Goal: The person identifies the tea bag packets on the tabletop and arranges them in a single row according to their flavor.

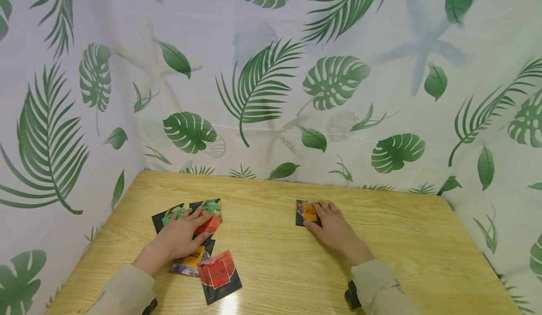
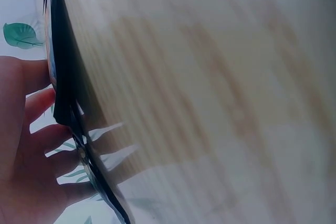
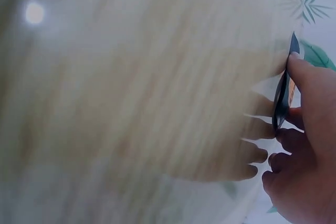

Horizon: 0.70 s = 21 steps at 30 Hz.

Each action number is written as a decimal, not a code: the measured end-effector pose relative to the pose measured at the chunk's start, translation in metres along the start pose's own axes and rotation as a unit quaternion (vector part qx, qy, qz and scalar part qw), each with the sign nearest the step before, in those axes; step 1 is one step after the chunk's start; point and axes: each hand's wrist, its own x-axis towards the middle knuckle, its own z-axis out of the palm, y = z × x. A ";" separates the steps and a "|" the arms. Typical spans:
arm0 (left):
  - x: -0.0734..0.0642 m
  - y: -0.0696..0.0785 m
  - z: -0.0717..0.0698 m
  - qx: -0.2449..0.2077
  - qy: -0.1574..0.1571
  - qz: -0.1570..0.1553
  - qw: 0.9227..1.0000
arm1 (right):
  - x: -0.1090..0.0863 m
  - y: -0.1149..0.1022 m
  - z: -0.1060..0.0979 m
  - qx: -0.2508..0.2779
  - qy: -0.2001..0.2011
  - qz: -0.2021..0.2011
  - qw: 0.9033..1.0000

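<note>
My left hand (image 1: 182, 232) lies with spread fingers over a loose cluster of flat sachets, in the head view at left. Under and around it are a green-and-black sachet (image 1: 158, 220), another green one (image 1: 213, 205), a red one (image 1: 213, 225) and one with an orange label (image 1: 192, 258). A red-and-black sachet (image 1: 219, 277) lies nearer the front, its edge over the orange-labelled one. Right of centre, my right hand (image 1: 336, 228) holds a small black sachet with an orange label (image 1: 308, 213) at its edges, thumb on the near side and fingers on the far side.
The wooden table (image 1: 271, 239) meets a white leaf-patterned cloth (image 1: 271, 93) at the back and both sides. A dark band (image 1: 352, 295) shows at the right sleeve's cuff. Light glares off the table's front edge.
</note>
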 end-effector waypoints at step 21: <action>0.002 -0.004 0.003 -0.003 0.003 -0.004 1.000 | -0.003 0.024 -0.014 0.022 -0.004 0.019 1.000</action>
